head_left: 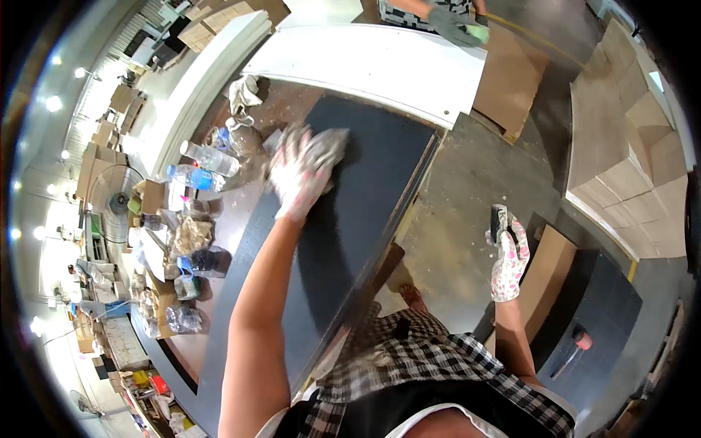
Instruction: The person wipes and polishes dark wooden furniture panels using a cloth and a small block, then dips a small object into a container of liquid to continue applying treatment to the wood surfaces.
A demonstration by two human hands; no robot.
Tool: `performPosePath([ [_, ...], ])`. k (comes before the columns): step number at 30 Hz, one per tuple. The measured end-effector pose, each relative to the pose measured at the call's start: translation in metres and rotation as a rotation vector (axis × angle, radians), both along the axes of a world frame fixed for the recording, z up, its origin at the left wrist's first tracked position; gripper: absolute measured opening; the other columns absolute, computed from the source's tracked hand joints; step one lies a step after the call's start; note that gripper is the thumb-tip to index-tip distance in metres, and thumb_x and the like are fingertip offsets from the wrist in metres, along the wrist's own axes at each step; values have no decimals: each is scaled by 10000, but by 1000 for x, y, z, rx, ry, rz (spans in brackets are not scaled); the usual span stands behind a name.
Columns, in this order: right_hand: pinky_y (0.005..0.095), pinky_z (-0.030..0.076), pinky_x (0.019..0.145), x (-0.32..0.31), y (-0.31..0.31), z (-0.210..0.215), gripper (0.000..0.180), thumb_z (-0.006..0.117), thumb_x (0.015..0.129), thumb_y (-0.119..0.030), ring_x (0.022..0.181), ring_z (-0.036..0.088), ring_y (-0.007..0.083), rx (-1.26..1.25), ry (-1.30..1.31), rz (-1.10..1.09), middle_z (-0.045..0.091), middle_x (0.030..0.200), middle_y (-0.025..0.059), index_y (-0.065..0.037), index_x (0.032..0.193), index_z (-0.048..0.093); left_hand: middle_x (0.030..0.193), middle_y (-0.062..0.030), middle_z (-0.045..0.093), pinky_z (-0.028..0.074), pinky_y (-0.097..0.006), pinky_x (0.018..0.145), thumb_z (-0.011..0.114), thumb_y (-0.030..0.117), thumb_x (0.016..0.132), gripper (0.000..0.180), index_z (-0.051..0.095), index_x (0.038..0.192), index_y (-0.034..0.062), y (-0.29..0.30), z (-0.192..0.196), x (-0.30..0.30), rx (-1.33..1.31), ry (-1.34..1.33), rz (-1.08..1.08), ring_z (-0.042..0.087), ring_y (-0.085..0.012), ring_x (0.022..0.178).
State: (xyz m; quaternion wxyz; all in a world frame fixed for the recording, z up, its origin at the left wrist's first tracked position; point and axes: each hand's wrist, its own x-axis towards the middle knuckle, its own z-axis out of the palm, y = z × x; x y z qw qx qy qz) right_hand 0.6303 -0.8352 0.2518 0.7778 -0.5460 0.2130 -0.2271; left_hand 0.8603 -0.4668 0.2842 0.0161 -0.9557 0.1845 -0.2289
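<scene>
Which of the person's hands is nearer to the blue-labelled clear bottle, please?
Left: the left hand is to the bottle's right, over the dark panel; the right hand is farther right, past the panel.

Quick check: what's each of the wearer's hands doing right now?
Left hand: gloved, holding a grey rag, motion-blurred.
Right hand: gloved, closed around a small dark object, kind unclear.

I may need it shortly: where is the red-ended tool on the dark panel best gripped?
Probably by its thicker red end, from above: it appears to lie flat on the dark panel, tapering to a thin shaft. The right hand is nearer but appears to hold a dark item.
</scene>
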Motion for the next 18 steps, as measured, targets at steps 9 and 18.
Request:
performPosePath([
  [9, 377, 538, 869, 44, 34, 40, 395, 520, 947, -55, 1012, 636, 247, -141, -143, 123, 588, 1264, 149, 13, 1336, 505, 1500, -149, 355, 249, -525, 1136, 735, 470, 731, 837, 420, 1440, 157, -123, 44, -139, -37, 463, -385, 282, -366, 1411],
  [18, 349, 577, 867, 100, 173, 69, 362, 513, 942, -38, 1033, 627, 199, -87, -308, 764, 577, 1267, 143, 25, 1298, 533, 1382, -172, 498, 317, -540, 1108, 748, 312, 709, 684, 539, 1333, 126, 45, 52, -417, -181, 448, 374, 434, -388, 1319],
])
